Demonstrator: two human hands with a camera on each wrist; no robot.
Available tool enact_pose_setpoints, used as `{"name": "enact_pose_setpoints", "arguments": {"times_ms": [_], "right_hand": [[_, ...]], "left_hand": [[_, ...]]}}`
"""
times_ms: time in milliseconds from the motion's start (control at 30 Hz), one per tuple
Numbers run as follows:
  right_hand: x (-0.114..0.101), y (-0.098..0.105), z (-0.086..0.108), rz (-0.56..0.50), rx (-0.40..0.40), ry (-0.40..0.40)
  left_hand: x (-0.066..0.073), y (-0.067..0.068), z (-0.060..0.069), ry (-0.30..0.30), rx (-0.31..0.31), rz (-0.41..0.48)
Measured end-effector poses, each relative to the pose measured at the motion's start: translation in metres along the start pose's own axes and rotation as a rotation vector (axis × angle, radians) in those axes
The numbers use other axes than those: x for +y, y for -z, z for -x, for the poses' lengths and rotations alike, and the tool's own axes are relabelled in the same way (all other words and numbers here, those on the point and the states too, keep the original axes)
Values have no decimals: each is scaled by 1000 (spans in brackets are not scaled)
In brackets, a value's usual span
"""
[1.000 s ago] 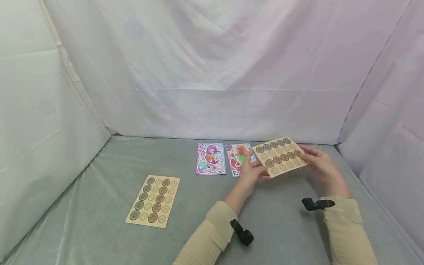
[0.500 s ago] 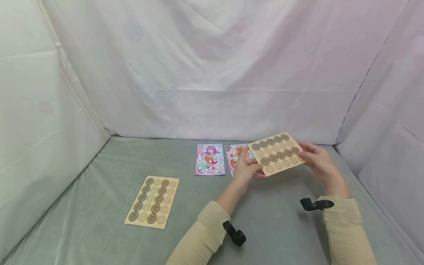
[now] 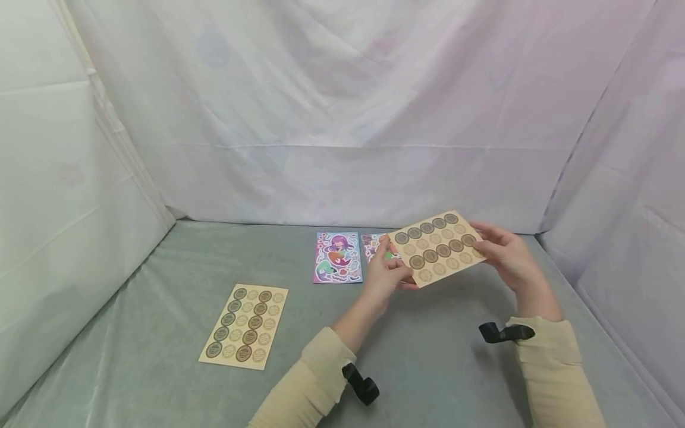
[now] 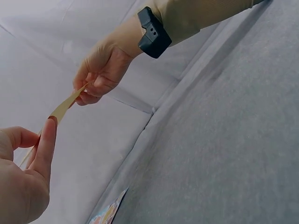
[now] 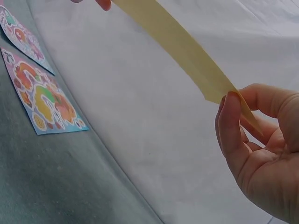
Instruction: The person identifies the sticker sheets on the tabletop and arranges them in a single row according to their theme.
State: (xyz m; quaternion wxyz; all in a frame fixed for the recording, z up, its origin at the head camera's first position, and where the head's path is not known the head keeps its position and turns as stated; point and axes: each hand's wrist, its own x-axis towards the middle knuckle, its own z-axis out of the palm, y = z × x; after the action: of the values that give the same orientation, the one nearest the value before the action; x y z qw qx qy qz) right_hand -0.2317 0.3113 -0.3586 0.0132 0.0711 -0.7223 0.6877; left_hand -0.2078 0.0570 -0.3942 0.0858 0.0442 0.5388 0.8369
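Observation:
A tan sticker sheet (image 3: 436,246) printed with rows of dark and pale round stickers is held tilted above the table. My left hand (image 3: 381,278) pinches its near left corner, and my right hand (image 3: 508,258) pinches its right edge. In the right wrist view the sheet (image 5: 182,44) bows slightly, its plain back showing, with the right thumb and fingers on its end. Behind it lies a mermaid sticker sheet (image 3: 369,244), partly hidden by the held sheet and my left hand. A second mermaid sheet (image 3: 338,257) with a purple-haired figure lies just left of that.
Another tan sheet of round stickers (image 3: 243,327) lies flat at the left front of the grey cloth-covered table (image 3: 155,333). White fabric walls (image 3: 321,184) rise at the back and both sides. Black wrist cameras (image 3: 361,385) sit on both sleeves.
Both hands have shifted left with the tan sheet, which is raised slightly and now covers more of the right mermaid sheet. The sheets on the table stay in place.

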Motion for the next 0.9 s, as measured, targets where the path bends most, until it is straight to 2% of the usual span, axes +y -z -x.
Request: {"name": "enact_pose_setpoints", "arguments": {"times_ms": [200, 400, 667, 900], "right_hand": [[-7, -7, 2, 40, 15, 2], [-13, -17, 5, -18, 4, 34], [-20, -38, 8, -81, 1, 40], [-25, -54, 11, -40, 21, 20]], "left_hand": [[6, 2, 6, 27, 20, 4], [13, 8, 14, 22, 35, -12], [21, 25, 22, -14, 28, -20], [29, 39, 30, -27, 6, -39]]}}
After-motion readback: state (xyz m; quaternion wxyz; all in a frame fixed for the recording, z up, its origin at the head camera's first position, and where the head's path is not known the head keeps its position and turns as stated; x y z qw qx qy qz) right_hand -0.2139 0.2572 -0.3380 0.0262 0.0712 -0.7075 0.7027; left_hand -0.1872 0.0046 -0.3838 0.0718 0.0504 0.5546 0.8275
